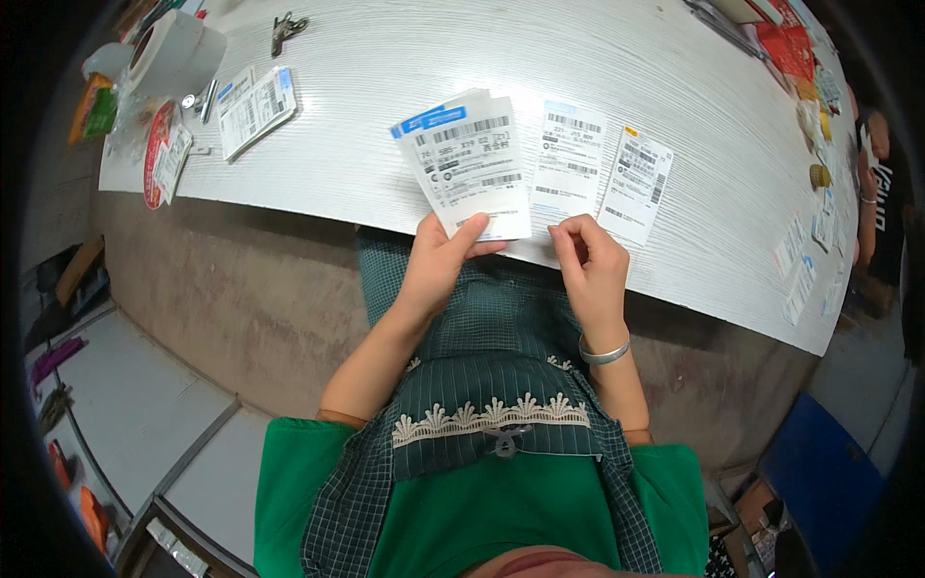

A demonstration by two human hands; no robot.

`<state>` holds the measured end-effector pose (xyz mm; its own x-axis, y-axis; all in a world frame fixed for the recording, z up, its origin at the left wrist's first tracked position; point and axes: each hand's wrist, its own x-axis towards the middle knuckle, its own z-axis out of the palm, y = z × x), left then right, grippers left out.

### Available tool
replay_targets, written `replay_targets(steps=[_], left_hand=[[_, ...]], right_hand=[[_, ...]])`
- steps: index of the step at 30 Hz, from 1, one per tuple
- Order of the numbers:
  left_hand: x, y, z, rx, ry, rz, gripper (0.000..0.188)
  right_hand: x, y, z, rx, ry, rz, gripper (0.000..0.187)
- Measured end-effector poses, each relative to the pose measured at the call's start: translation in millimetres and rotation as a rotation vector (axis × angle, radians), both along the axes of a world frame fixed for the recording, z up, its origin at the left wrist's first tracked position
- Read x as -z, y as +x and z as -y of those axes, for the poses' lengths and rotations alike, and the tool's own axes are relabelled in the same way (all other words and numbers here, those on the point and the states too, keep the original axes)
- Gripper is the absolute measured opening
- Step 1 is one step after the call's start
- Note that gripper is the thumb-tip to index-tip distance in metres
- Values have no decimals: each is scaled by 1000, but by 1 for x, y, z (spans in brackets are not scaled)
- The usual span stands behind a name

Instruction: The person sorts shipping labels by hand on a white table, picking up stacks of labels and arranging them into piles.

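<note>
My left hand (443, 252) is closed on a fanned stack of shipping labels (472, 164), thumb on top near the lower edge. The stack is white with barcodes and some blue headers, held over the table's near edge. My right hand (594, 265) has its fingers curled in, with thumb and forefinger close together and nothing visible between them. It hovers just below a single label (567, 159) with a pale blue top, lying on the table. To the right of that lies a smaller label (637, 185) with a yellow-orange mark at its top.
On the white table (385, 58) a pile of labels (255, 111) lies at left, with a binder clip (287, 33) behind it. A large white roll (176, 53) and a red-and-white packet (166, 154) sit at the far left. Loose labels (800, 279) and red packaging (785, 46) line the right side.
</note>
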<state>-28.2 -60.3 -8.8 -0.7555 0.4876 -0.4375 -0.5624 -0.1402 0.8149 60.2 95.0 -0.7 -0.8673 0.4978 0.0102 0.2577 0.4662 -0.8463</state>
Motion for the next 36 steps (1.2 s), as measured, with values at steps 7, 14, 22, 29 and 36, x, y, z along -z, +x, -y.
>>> replay_targets(steps=[7, 14, 22, 29, 36], left_hand=[[0, -1, 8, 4, -15, -14, 35], [2, -3, 15, -25, 19, -10, 34], [-7, -12, 13, 30, 10, -17, 34], [2, -6, 8, -38, 5, -40, 33], [-9, -14, 10, -14, 33, 34, 32]], right_hand=[[-10, -23, 12, -66, -289, -50, 13], [-2, -37, 8, -72, 12, -15, 23], [3, -41, -29, 131, 546, 190, 24], [-10, -47, 13, -103, 39, -70, 23], [8, -50, -31, 117, 589, 196, 23]])
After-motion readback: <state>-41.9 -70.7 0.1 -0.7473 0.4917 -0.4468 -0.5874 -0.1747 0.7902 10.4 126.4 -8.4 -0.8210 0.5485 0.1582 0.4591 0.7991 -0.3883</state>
